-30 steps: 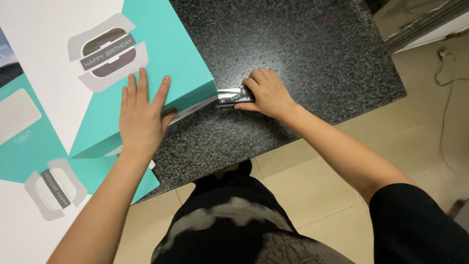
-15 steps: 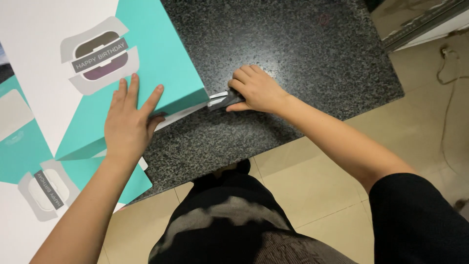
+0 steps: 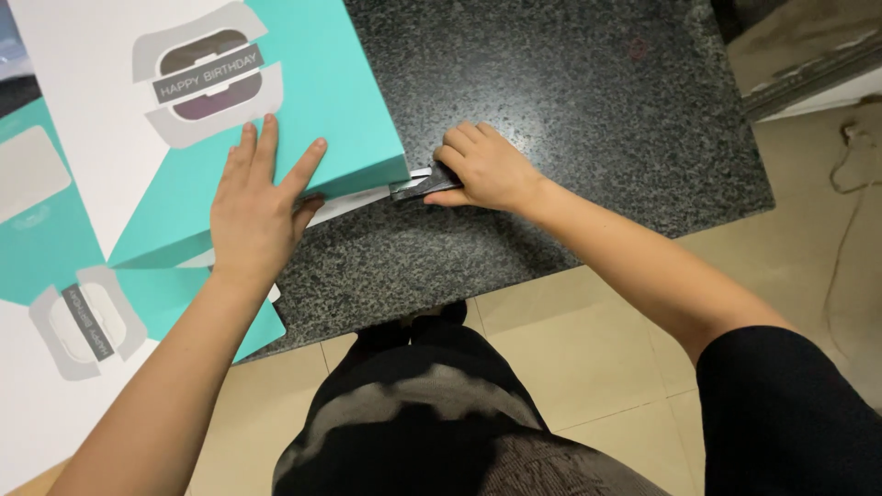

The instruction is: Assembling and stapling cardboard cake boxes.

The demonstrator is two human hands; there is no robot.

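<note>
Left hand [image 3: 257, 207] is pressing flat, fingers spread, on the teal-and-white card sheet [image 3: 303, 101]; right hand [image 3: 487, 170] is gripping a dark stapler [image 3: 421, 186] at the sheet's corner beside its fingertips, fastening apparently unfinished.

I see a flat teal and white cardboard box sheet [image 3: 303, 83], its colour split on a diagonal, with a grey and dark brown label printed on it. Under my left hand [image 3: 257, 211] the card is plain teal. A second teal and white card sheet [image 3: 55, 266] beside it carries a grey and cream label. The black granite countertop [image 3: 551, 92] is speckled all over with fine grey and white flecks. My right hand [image 3: 487, 170] covers a small dark grey metal tool [image 3: 418, 186]. The beige tiled floor [image 3: 588, 358] shows pale grout lines. My black sleeve [image 3: 790, 413] is plain.
</note>
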